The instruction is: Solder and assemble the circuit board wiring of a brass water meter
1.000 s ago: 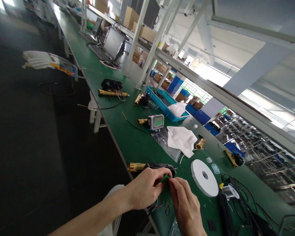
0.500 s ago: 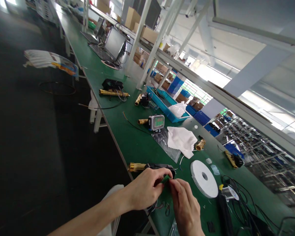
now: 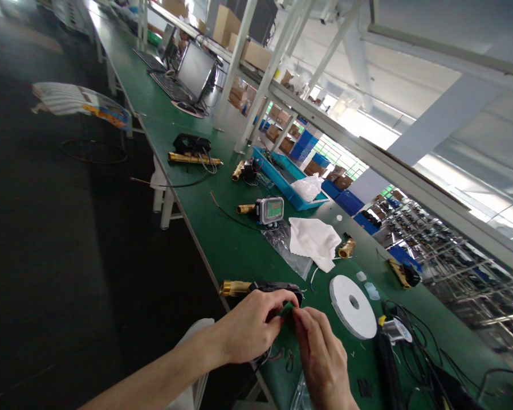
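Observation:
My left hand (image 3: 252, 324) is closed in a pinch on a small green circuit board (image 3: 286, 309). At the board's right end, the thumb and fingers of my right hand (image 3: 322, 353) are pressed together; what lies between them is hidden. Just behind my hands a brass pipe fitting (image 3: 235, 288) with a black housing (image 3: 277, 286) lies on the green bench, partly covered by my left hand. Thin wires (image 3: 277, 356) show below the left hand.
On the bench (image 3: 235, 250) are a meter with a display (image 3: 269, 210), a white cloth (image 3: 314, 242), a white reel (image 3: 353, 307), a solder spool (image 3: 397, 330) and black cables (image 3: 423, 353). A blue tray (image 3: 288, 185) and a laptop (image 3: 192, 71) stand farther off.
The view has shifted slightly, so the bench items appear a little up and left. Both hands stay together at the circuit board with almost the same grip.

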Demonstrator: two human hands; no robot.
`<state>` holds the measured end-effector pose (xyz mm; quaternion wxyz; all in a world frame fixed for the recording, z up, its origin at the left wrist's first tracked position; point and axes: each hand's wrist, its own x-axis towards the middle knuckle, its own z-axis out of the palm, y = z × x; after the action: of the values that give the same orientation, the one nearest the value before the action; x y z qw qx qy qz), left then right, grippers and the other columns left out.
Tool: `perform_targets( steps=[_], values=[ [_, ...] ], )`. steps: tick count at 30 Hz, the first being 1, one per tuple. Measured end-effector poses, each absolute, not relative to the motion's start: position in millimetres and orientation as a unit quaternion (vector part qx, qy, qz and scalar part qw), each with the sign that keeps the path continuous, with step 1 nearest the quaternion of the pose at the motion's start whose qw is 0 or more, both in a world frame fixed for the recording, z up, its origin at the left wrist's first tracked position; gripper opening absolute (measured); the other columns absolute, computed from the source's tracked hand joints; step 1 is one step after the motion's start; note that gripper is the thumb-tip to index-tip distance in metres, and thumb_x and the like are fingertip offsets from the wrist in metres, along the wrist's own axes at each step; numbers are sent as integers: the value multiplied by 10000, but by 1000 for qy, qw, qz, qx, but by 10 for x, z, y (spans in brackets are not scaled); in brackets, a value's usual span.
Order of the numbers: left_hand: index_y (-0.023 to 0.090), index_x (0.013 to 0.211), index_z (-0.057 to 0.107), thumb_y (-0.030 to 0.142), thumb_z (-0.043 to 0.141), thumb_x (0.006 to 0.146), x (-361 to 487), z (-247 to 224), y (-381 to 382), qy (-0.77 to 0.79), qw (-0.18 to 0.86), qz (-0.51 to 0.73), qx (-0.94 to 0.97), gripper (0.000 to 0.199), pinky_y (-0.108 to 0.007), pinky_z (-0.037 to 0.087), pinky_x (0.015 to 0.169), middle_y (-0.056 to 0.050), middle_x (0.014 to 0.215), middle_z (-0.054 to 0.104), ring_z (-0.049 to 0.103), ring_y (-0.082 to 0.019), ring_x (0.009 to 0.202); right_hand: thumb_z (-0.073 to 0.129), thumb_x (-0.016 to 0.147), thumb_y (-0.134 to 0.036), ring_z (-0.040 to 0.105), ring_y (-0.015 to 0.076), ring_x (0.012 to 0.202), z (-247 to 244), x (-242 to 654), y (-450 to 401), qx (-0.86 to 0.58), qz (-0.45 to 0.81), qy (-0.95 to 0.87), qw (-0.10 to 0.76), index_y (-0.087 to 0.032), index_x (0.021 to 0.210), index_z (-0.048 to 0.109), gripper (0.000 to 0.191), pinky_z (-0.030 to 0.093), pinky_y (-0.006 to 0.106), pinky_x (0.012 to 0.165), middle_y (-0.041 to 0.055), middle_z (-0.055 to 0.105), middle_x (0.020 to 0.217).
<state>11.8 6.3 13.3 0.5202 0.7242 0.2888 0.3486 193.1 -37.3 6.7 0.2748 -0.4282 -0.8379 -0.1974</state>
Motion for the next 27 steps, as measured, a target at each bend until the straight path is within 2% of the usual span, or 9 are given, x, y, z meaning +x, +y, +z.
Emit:
perform_targets(
  steps=[8, 20, 27],
  values=[
    [207, 1028, 579, 152, 439, 829, 136, 105, 67, 296, 511, 335, 734, 250, -232, 270, 540, 43, 670, 471, 393, -100, 597, 377, 942, -181, 673, 135, 817, 51, 1971, -397, -439, -209, -839, 245, -145, 1159, 523, 264, 551, 197, 650, 89, 664, 954],
    [211, 1004, 576, 132, 439, 822, 128, 119, 65, 297, 506, 340, 735, 241, -226, 292, 558, 45, 680, 490, 429, -98, 611, 357, 925, -126, 648, 189, 936, 2, 2015, -413, -438, -198, -852, 206, -99, 1188, 495, 298, 566, 267, 719, 137, 645, 1031],
    [219, 1028, 578, 145, 442, 827, 143, 81, 74, 300, 504, 335, 737, 254, -228, 291, 544, 47, 662, 477, 421, -99, 596, 348, 928, -143, 659, 192, 861, -26, 2031, -420, -454, -200, -848, 187, -106, 1154, 507, 278, 569, 271, 655, 131, 644, 1004]
  ],
)
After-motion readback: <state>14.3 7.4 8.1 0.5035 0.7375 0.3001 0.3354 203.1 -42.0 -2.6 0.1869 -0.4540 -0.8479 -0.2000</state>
